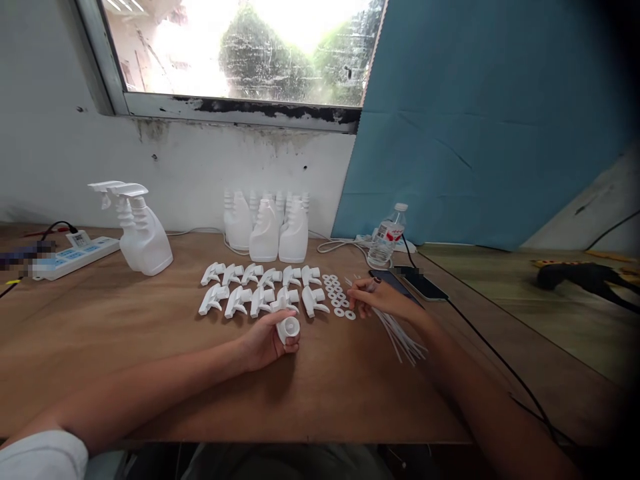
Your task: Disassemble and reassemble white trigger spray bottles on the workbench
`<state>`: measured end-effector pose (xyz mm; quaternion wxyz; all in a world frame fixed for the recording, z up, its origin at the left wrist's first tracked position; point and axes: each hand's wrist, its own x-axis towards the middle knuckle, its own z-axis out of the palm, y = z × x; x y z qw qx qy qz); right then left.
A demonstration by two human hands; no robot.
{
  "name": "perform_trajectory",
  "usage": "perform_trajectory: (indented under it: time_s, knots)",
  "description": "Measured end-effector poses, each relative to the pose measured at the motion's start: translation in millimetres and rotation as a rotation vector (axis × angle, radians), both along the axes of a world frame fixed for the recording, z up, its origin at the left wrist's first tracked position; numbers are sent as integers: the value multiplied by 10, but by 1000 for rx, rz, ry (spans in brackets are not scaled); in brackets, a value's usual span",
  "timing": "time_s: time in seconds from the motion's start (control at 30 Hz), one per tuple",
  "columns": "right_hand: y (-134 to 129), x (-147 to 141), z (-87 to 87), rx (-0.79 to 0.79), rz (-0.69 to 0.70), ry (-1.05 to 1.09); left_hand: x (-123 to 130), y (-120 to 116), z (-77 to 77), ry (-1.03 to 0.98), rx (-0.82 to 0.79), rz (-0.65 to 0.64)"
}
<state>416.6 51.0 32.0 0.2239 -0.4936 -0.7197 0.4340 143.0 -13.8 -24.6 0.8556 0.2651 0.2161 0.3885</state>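
Observation:
My left hand (267,340) is closed around a white trigger spray head (289,329), its round open collar turned up toward me. Behind it lie two rows of similar white spray heads (240,300) on the brown table. Over to the right, my right hand (373,297) has its fingers curled together beside several flat white washers (339,312). Whatever those fingertips pinch, if anything, is too small to make out. Thin white dip tubes (400,337) lie fanned out beneath this hand and wrist, partly covered by them.
White bottles without heads (264,233) stand by the wall. Farther left are bottles with spray heads (147,233) and a power strip (85,257). A water bottle (386,240) and a phone (423,283) with a black cable (493,347) are at the right.

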Motion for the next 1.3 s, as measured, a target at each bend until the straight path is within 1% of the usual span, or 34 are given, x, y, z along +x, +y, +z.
perform_trajectory:
  time_s: [0.17,0.4,0.57,0.7,0.8,0.87,0.93,1.03,1.1,1.2,1.3]
  knots:
    - [-14,-23,23,30,-12,-12,6,-11,11,10,-6,11]
    - [16,20,5,60,-9,13,14,-2,-17,13,-11,18]
    - [-19,-21,40,35,-6,91,10,0,-3,15,-5,21]
    - [-8,-73,-13,9,23,135,19,-16,14,30,2,24]
    - [-1,-97,-60,4,38,123,30,-64,29,80,51,32]
    - [-10,-108,-60,11,36,113,19,-114,60,139,136,62]
    - [-30,-116,-27,31,23,111,-37,-161,115,196,254,87]
    - [-100,-131,69,89,2,103,-259,-195,236,233,413,134]
    - [-198,-147,146,151,-6,98,-513,-193,325,234,474,228]
    - [-451,-171,240,275,-19,46,-1006,-159,435,298,470,422]
    - [-776,-170,252,396,-35,-78,-1500,-81,477,488,409,593]
